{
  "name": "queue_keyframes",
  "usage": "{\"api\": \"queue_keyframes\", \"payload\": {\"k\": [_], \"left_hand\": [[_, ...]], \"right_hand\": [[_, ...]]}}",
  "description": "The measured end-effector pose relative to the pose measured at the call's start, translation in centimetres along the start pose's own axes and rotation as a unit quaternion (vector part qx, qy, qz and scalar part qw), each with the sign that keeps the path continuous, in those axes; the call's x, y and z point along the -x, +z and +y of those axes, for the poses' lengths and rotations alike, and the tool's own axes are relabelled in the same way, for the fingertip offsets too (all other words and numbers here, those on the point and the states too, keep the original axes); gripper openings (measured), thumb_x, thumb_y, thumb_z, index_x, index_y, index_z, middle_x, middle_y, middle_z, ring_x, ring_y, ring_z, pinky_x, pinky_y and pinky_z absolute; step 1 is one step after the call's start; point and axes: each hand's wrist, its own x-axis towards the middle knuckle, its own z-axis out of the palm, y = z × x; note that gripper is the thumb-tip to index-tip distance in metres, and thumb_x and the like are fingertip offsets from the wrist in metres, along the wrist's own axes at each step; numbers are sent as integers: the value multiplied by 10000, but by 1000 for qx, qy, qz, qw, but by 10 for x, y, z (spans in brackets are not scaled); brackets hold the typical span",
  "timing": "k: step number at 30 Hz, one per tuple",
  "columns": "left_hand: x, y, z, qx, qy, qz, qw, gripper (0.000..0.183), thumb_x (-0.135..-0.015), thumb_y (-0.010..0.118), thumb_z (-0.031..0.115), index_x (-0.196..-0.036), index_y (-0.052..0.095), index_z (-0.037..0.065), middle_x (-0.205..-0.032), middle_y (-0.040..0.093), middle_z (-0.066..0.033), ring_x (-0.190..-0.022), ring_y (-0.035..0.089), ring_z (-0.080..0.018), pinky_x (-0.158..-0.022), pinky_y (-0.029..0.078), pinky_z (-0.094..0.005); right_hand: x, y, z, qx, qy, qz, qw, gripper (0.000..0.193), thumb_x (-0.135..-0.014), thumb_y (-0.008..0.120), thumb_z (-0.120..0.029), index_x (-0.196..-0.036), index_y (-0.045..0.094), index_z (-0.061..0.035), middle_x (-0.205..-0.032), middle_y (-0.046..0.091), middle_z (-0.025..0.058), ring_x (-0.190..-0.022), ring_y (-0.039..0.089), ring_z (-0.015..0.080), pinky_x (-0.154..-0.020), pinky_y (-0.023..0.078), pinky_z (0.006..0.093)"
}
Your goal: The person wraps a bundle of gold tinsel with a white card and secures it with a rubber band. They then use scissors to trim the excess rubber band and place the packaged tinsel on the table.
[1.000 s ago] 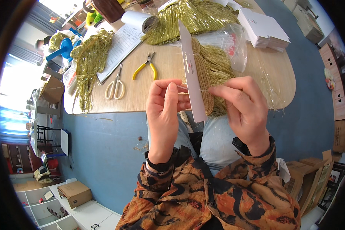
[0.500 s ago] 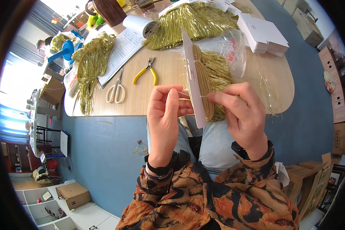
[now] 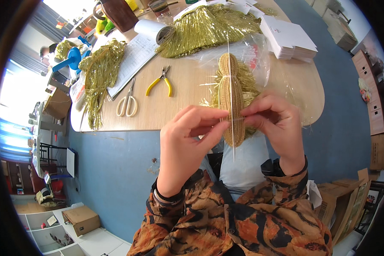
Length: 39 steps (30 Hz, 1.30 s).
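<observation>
Edge-on in front of me stands a thin white card [image 3: 234, 152], with rolled tan-gold braided band [image 3: 237, 96] bulging on both sides. A pale tie cinches the band near its top; another thin clear tie [image 3: 237, 120] crosses it lower down. My left hand [image 3: 192, 138] is closed at the left side, thumb and forefinger pinched at the lower tie. From the right, my right hand [image 3: 277, 121] pinches at that same tie, fingertips against the band. What exactly lies between the fingertips is mostly hidden. Gold tinsel fringe [image 3: 249, 81] spreads on the table behind the card.
Yellow-handled pliers [image 3: 162, 81] and white-handled scissors [image 3: 127, 102] lie on the wooden table [image 3: 192, 94]. Beyond are more gold tinsel [image 3: 213, 25], a tinsel bunch [image 3: 104, 77] hanging over the left edge, printed sheets [image 3: 134, 64], a clear plastic bag [image 3: 262, 64] and stacked white cards [image 3: 288, 36].
The card has turned from showing its white face to edge-on and moved slightly right. My left hand has come from behind the card to its left side, fingers now pinching near the band.
</observation>
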Motion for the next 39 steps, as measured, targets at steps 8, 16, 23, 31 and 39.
{"api": "queue_keyframes", "payload": {"k": [8, 16, 23, 31, 39], "left_hand": [[1, 2, 10, -233, 130, 42, 963, 125, -890, 753, 13, -1008, 748, 54, -952, 726, -98, -821, 715, -257, -716, 569, -327], [6, -25, 45, -365, 135, 115, 914, 110, -896, 750, 27, -1004, 744, 45, -947, 733, -102, -794, 705, -275, -705, 558, -344], [-4, -28, 42, -477, 129, 108, 862, 95, -974, 598, -5, -1040, 636, 52, -964, 645, -136, -830, 669, -359, -706, 541, -428], [-16, -9, 30, -452, 154, 110, 872, 190, -954, 543, -60, -1119, 569, 32, -1041, 662, -152, -948, 693, -348, -803, 560, -401], [-24, -7, 27, -478, 130, 96, 863, 163, -978, 505, -5, -1118, 565, 50, -1028, 678, -151, -901, 701, -347, -760, 559, -413]], "right_hand": [[-15, -7, 13, -90, 180, -77, 977, 170, -859, 779, 72, -1008, 728, 8, -978, 743, 53, -896, 705, 109, -833, 571, 243], [-51, 31, 14, -219, 85, -170, 957, 188, -867, 759, 89, -1033, 722, 9, -1022, 734, 65, -963, 699, 121, -879, 565, 261], [-64, 54, 40, -238, 86, -175, 951, 210, -874, 765, 70, -1062, 693, 9, -1037, 733, 62, -970, 702, 129, -889, 570, 274], [-56, 50, 62, -339, 109, -123, 926, 215, -876, 790, 39, -1054, 674, 2, -1015, 737, 63, -986, 712, 131, -878, 580, 275], [-56, 54, 86, -334, 90, -89, 934, 252, -924, 760, -32, -1146, 645, 5, -1065, 734, 67, -985, 717, 163, -909, 583, 306]]}}
